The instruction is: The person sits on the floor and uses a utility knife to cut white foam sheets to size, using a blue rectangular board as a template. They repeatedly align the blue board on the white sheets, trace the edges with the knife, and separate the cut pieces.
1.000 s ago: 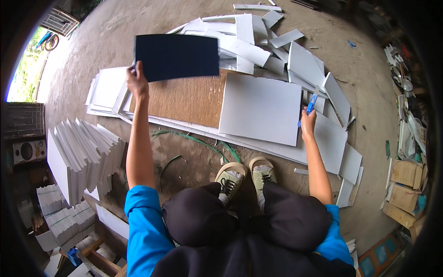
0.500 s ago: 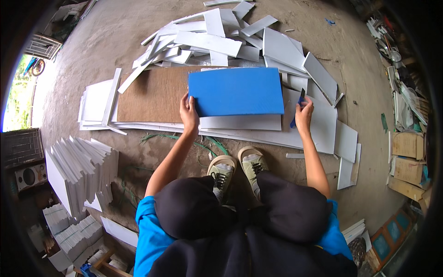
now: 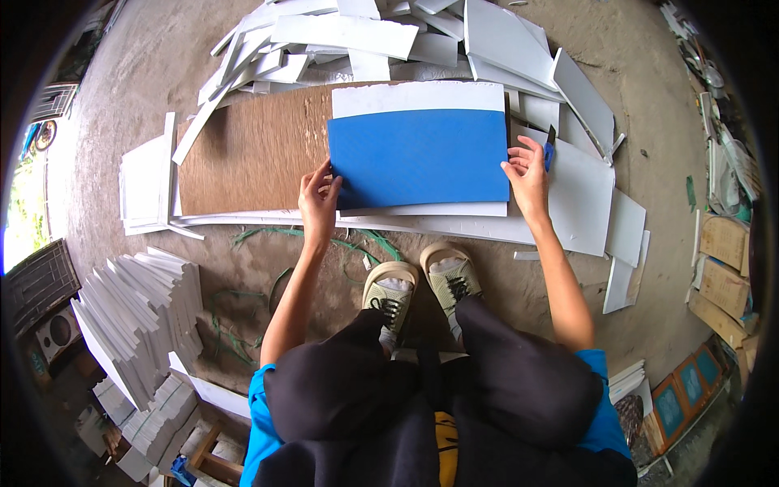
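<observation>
A flat blue rectangular sheet [image 3: 418, 158] lies over a white board [image 3: 418, 98], which shows along the sheet's far and near edges. At the sheet's left edge, my left hand [image 3: 319, 199] pinches the corner side between thumb and fingers. My right hand [image 3: 529, 180] is at the right edge, thumb and forefinger close to the sheet. In that same hand sits a utility knife [image 3: 549, 154] with a blue handle and dark blade, pointing away from me. Beneath them is a brown wooden board [image 3: 251, 150].
Loose white strips and offcuts [image 3: 345, 36] are heaped beyond the boards. White panels [image 3: 572, 195] lie under and to the right. A stack of white boards [image 3: 142, 316] stands at left. Green strapping [image 3: 235, 337] is on the floor; cardboard boxes [image 3: 722, 264] are at far right.
The blue sheet has shifted nearer to me over the white board, uncovering more of its far side. My right hand has come in to the sheet's right edge with the knife.
</observation>
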{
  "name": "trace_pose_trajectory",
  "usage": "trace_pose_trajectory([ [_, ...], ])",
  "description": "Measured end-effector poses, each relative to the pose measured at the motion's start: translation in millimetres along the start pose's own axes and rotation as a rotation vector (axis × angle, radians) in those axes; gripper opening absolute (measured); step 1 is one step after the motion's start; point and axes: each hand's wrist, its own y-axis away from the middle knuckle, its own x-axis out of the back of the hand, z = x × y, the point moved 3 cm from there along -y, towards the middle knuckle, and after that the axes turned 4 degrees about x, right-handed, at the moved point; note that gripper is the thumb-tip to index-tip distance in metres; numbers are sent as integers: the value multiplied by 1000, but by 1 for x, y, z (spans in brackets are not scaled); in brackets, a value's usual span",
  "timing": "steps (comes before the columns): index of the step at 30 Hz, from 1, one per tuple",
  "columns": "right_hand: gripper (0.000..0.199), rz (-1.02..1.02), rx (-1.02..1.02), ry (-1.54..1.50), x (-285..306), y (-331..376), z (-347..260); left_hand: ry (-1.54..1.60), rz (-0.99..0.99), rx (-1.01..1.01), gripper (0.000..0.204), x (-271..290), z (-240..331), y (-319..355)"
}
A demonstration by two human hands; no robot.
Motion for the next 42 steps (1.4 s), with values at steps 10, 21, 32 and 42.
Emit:
trace_pose_trajectory([
  [10, 52, 6, -40, -47, 7, 22, -2, 14, -20, -16, 37, 4, -2, 6],
  [21, 50, 21, -26, -23, 5, 22, 5, 10, -6, -15, 38, 0, -6, 8],
  [32, 49, -22, -55, 6, 1, 22, 7, -34, -5, -29, 38, 1, -7, 9],
  [42, 41, -76, -163, 17, -7, 4, 12, -264, -1, -35, 48, -14, 5, -11],
])
